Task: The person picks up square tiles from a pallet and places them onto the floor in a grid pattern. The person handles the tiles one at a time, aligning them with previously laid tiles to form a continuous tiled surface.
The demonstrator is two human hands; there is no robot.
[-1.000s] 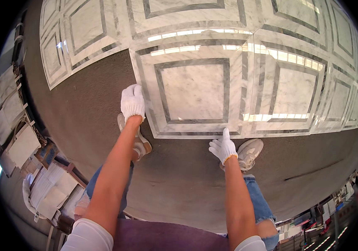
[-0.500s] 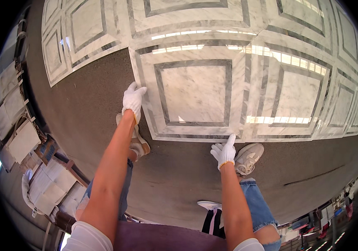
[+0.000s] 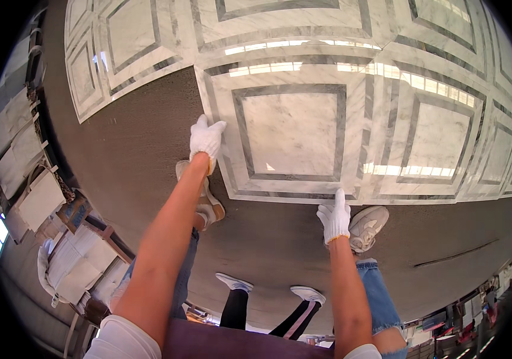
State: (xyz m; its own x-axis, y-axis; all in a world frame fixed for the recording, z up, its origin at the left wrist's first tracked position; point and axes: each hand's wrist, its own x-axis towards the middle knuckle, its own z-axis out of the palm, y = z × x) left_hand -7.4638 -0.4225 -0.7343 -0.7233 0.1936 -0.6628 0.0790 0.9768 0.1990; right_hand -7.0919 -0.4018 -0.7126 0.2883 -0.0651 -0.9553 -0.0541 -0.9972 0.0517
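A marble panel (image 3: pixel 295 131) with a grey inlaid frame lies on the floor against others like it. At its left edge is my left hand (image 3: pixel 206 139), in a white knit glove, its thumb reaching onto the border and its index finger stretched along the side. My right hand (image 3: pixel 335 220), gloved the same way, meets the near edge close to the corner. Its thumb points up onto the rim, while the other fingers stay apart from it, in front of the edge. Both hands look open. Whether any fingertip is under the panel cannot be seen.
My beige shoes (image 3: pixel 369 227) stand close to the panel's near side. Behind me is another person's white shoe (image 3: pixel 308 294). Bare grey floor (image 3: pixel 130 143) shows in the notch at left. Stacked pale slabs (image 3: pixel 79 263) line the left side; a thin dark strip (image 3: pixel 456 253) lies at right.
The whole view has shifted, so panel and hands appear farther right. Both hands remain at the same edges. The other person's second shoe has come into sight.
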